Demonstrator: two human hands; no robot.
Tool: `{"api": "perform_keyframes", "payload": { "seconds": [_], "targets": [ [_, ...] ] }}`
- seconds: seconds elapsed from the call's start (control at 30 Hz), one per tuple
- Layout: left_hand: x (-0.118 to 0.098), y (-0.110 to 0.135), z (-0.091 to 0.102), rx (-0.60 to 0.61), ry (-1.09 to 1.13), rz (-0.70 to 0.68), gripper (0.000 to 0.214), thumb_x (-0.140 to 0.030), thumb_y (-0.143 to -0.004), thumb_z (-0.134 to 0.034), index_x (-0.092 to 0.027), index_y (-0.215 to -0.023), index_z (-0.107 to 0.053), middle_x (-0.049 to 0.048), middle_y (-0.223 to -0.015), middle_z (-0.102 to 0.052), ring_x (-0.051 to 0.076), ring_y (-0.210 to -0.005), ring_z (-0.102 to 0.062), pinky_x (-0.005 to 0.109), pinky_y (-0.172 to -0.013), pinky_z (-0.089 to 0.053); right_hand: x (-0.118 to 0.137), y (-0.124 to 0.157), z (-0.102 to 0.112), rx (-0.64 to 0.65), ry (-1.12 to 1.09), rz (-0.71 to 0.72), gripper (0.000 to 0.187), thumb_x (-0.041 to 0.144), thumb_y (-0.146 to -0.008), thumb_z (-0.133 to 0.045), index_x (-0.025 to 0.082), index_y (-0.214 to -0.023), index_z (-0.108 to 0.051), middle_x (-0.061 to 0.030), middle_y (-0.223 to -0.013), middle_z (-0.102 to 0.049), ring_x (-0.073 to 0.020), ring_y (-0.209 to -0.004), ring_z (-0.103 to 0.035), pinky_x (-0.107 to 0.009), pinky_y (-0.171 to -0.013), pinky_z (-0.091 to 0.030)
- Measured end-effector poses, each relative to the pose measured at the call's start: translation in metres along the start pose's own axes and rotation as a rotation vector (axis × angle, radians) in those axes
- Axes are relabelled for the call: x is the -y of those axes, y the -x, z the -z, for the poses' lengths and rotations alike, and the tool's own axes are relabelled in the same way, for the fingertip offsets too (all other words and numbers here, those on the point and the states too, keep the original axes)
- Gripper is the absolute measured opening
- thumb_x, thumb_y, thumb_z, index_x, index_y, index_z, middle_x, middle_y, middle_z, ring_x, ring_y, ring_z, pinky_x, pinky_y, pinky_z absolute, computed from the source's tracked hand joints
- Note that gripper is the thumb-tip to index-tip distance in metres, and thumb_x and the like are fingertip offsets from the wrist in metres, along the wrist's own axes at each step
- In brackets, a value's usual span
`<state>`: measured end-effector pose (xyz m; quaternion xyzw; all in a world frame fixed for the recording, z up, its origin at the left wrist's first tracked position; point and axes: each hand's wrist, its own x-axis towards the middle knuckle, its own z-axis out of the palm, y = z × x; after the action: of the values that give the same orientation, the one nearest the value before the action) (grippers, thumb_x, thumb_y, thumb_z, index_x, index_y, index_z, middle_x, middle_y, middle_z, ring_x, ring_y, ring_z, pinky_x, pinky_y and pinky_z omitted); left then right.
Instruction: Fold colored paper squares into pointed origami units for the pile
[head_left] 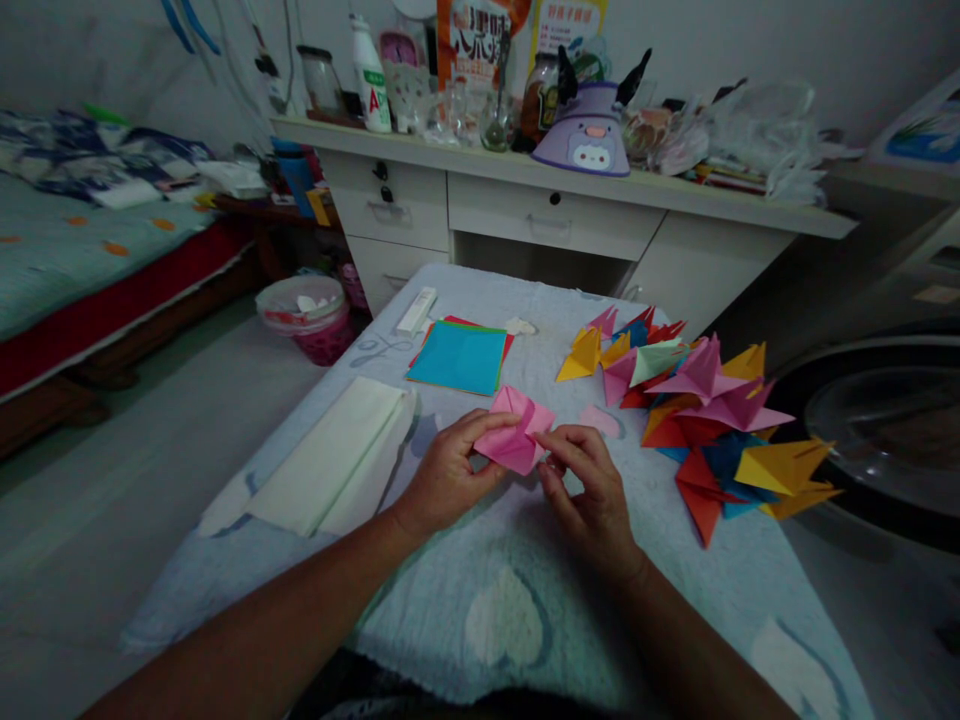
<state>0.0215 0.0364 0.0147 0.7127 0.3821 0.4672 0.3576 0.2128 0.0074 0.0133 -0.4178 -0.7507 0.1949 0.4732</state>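
Observation:
A small square of pink folded paper (516,455) with creased flaps is held above the table, in front of me. My left hand (454,465) grips its left side, fingers on top and thumb beneath. At the paper's right corner, the fingertips of my right hand (589,490) pinch a flap; the exact contact is partly hidden. Just beyond lies a stack of square coloured sheets (457,355), blue on top with red and orange edges showing. To the right sits a pile of folded paper cranes (701,385) in pink, yellow, red, blue and pale green.
A heart-patterned cloth (506,620) covers the table. On its left lie a folded pale cloth or paper (330,455) and a small white box (417,311). Behind stands a white desk (555,205) crowded with bottles and jars. A pink bin (322,335) is on the floor, left.

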Motion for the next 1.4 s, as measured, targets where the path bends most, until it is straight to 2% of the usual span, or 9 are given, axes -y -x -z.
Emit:
{"api": "perform_keyframes", "payload": {
  "seconds": [0.23, 0.43, 0.53, 0.7, 0.83, 0.97, 1.03, 1.17, 1.4],
  "targets": [
    [0.0, 0.002, 0.0, 0.012, -0.036, -0.027, 0.042, -0.005, -0.075, -0.064, -0.023, -0.113, -0.064, 0.0038, -0.108, -0.065, 0.016, -0.102, -0.063, 0.029, -0.089, -0.05, -0.001, -0.002, 0.0, 0.004, -0.018, 0.035, 0.036, 0.012, -0.09, -0.053, 0.034, -0.117, -0.061, -0.0057, -0.109, -0.052, -0.0194, -0.102, -0.057, -0.036, -0.084, -0.051],
    [0.003, 0.004, -0.003, -0.036, 0.002, 0.046, 0.041, -0.019, -0.078, -0.071, -0.022, -0.116, -0.056, 0.0041, -0.108, -0.064, 0.016, -0.094, -0.064, 0.028, -0.084, -0.052, 0.0, -0.003, 0.0, 0.028, -0.024, 0.026, 0.023, 0.013, -0.091, -0.052, 0.029, -0.106, -0.061, -0.0052, -0.103, -0.056, -0.0195, -0.098, -0.058, -0.036, -0.083, -0.05],
    [0.003, 0.005, -0.005, -0.044, 0.053, 0.049, 0.05, -0.016, -0.077, -0.07, -0.023, -0.123, -0.051, 0.0063, -0.113, -0.063, 0.018, -0.099, -0.064, 0.028, -0.085, -0.051, -0.001, -0.002, -0.002, 0.016, -0.035, -0.038, 0.016, 0.017, -0.09, -0.055, 0.026, -0.103, -0.058, -0.004, -0.096, -0.058, -0.0174, -0.084, -0.058, -0.032, -0.073, -0.049],
    [-0.002, 0.006, -0.006, -0.003, 0.091, 0.089, 0.077, -0.013, -0.079, -0.067, -0.026, -0.145, -0.029, 0.0019, -0.096, -0.065, 0.013, -0.083, -0.064, 0.024, -0.078, -0.05, -0.001, -0.001, -0.003, 0.001, -0.193, -0.226, 0.019, 0.024, -0.089, -0.06, 0.025, -0.108, -0.055, -0.002, -0.091, -0.058, -0.015, -0.075, -0.055, -0.029, -0.067, -0.047],
    [-0.004, 0.007, -0.007, 0.008, 0.079, 0.072, 0.086, -0.011, -0.078, -0.068, -0.027, -0.149, -0.021, -0.0005, -0.09, -0.064, 0.011, -0.079, -0.061, 0.023, -0.077, -0.047, 0.001, -0.004, -0.002, 0.046, -0.19, -0.217, 0.003, 0.025, -0.09, -0.059, 0.023, -0.092, -0.059, 0.0001, -0.081, -0.055, -0.0133, -0.07, -0.051, -0.027, -0.064, -0.042],
    [-0.004, 0.006, -0.009, -0.003, 0.236, 0.161, 0.096, -0.018, -0.076, -0.073, -0.027, -0.151, -0.013, -0.0028, -0.085, -0.064, 0.009, -0.069, -0.059, 0.02, -0.067, -0.046, 0.004, -0.006, -0.001, 0.037, -0.168, -0.18, 0.01, 0.022, -0.09, -0.058, 0.023, -0.081, -0.055, 0.0017, -0.075, -0.049, -0.0129, -0.066, -0.047, -0.027, -0.061, -0.039],
    [-0.004, 0.005, -0.01, 0.009, 0.295, 0.204, 0.089, -0.02, -0.075, -0.074, -0.026, -0.148, -0.023, -0.0031, -0.084, -0.064, 0.009, -0.067, -0.059, 0.019, -0.064, -0.045, 0.005, -0.006, 0.0, 0.027, -0.123, -0.145, 0.009, 0.021, -0.09, -0.058, 0.023, -0.081, -0.056, 0.0009, -0.077, -0.049, -0.0139, -0.07, -0.048, -0.028, -0.063, -0.04],
    [-0.006, 0.003, -0.01, 0.034, 0.226, 0.202, 0.038, -0.019, -0.075, -0.071, -0.019, -0.111, -0.06, 0.0012, -0.092, -0.068, 0.013, -0.082, -0.064, 0.023, -0.073, -0.049, 0.005, -0.005, 0.0, -0.044, 0.019, -0.077, 0.006, 0.021, -0.087, -0.061, 0.024, -0.09, -0.058, -0.0029, -0.092, -0.049, -0.0191, -0.09, -0.05, -0.034, -0.079, -0.043],
    [-0.005, 0.002, -0.009, -0.015, 0.123, 0.152, 0.024, -0.018, -0.076, -0.07, -0.018, -0.098, -0.063, 0.0, -0.09, -0.069, 0.013, -0.082, -0.064, 0.024, -0.076, -0.049, 0.005, -0.004, 0.002, -0.098, 0.163, -0.014, 0.04, 0.023, -0.086, -0.063, 0.026, -0.123, -0.049, -0.0075, -0.111, -0.048, -0.0247, -0.106, -0.047, -0.043, -0.087, -0.044]
  ]
}}
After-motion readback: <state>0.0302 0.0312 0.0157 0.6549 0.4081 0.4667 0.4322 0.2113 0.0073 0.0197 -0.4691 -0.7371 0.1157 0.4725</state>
